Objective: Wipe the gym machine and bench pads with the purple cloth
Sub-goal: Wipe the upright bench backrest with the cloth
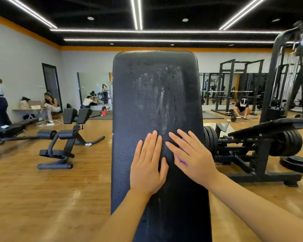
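A long black bench pad rises upright in front of me, with pale wet streaks on its upper middle. My left hand lies flat on the pad with straight fingers, holding nothing. My right hand presses flat beside it, fingers spread, on the purple cloth. Only small purple bits of the cloth show between and under the right fingers; the rest is hidden beneath the palm.
A black plate-loaded machine with weight plates stands at the right. At the left are a back-extension bench and a flat bench. Squat racks line the far wall. Several people sit or stand in the background on the wood floor.
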